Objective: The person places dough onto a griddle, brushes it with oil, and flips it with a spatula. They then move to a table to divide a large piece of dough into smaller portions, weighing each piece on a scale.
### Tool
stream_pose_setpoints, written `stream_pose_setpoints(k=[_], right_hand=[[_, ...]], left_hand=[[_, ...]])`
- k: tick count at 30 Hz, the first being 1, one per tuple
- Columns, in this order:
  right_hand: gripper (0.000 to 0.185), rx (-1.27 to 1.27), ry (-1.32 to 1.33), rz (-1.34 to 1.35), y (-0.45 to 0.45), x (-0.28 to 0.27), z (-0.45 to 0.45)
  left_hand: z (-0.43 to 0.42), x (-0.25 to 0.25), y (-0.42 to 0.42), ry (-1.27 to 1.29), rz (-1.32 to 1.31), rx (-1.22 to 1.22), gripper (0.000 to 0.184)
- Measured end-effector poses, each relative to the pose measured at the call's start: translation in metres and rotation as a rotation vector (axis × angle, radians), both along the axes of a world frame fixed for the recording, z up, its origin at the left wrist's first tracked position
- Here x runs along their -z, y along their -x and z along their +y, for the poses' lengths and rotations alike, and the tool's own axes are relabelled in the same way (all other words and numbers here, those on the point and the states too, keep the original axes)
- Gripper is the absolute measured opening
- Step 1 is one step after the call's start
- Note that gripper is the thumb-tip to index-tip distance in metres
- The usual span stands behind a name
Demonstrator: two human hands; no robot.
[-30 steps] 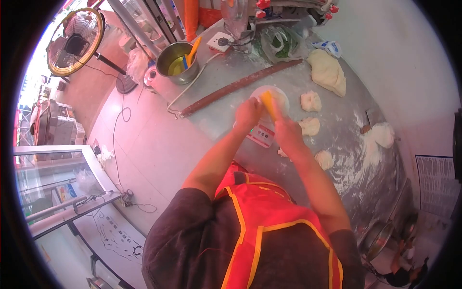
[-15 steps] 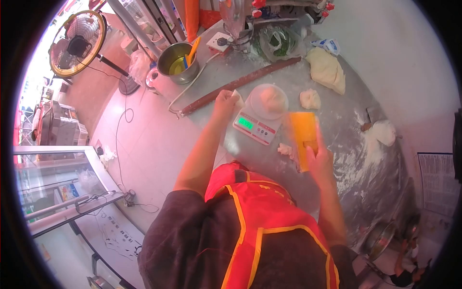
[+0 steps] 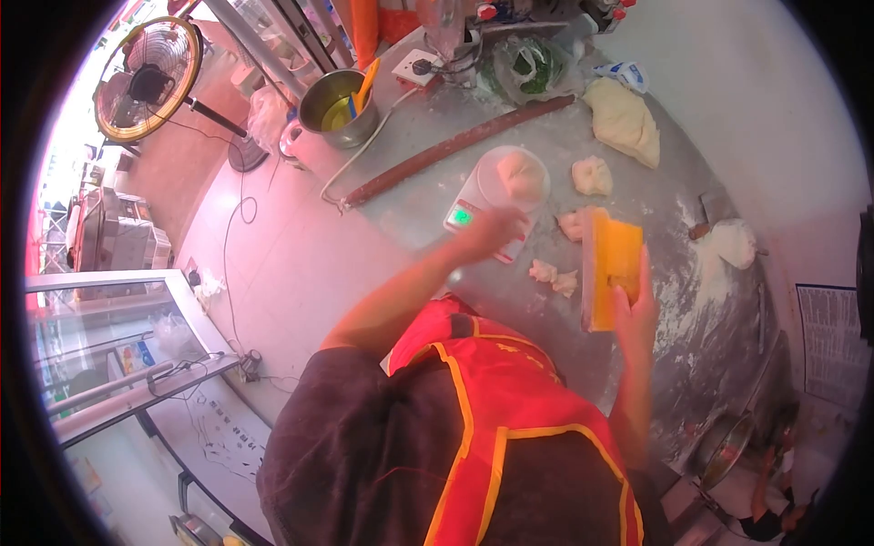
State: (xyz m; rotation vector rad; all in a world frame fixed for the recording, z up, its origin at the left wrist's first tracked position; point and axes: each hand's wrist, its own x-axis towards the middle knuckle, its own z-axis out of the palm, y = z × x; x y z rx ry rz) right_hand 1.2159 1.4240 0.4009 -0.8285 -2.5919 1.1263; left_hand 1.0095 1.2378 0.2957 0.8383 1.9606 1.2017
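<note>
A yellow dough scraper [image 3: 624, 264] is gripped in my right hand [image 3: 637, 318], its long edge upright above the table. My left hand [image 3: 494, 234] is over the front of the white digital scale [image 3: 464, 202], covering part of its buttons; motion smears the fingers, so whether they hold dough is unclear. A lump of dough [image 3: 521, 175] rests on the scale's round plate. Beside the scraper's edge lies a dough piece [image 3: 571, 225], partly hidden by it. Small dough scraps [image 3: 553, 277] sit nearer me. Farther back is another dough lump [image 3: 592, 176].
A long brown rolling rod [image 3: 460, 146] lies behind the scale. A large dough slab [image 3: 623, 123], a plastic bag of greens [image 3: 533, 71] and a metal pot of yellow liquid [image 3: 353, 136] stand farther back. White flour [image 3: 696, 300] covers the metal table's right side.
My left hand has moved right, from beside the scale to over its front. The scraper has shifted right, away from the scale, and a dough piece now shows beside it.
</note>
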Motion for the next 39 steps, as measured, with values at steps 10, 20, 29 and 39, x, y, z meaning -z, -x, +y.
stream_pose_setpoints(k=[10,20,29,39], right_hand=[[0.069,0.056,-0.035,-0.399,-0.075,0.020,-0.005],[0.068,0.064,-0.001,-0.318,-0.091,0.042,-0.017],[0.066,0.244,0.083,-0.125,-0.119,0.039,-0.011],[0.064,0.502,0.260,-0.023,-0.129,0.008,-0.015]], left_hand=[[0.053,0.070,-0.089,-0.184,0.408,0.120,0.031],[0.061,0.063,-0.113,-0.074,0.702,0.175,0.053],[0.088,0.080,-0.089,0.038,0.686,0.536,0.033],[0.218,0.027,0.057,-0.101,-0.096,0.007,0.042]])
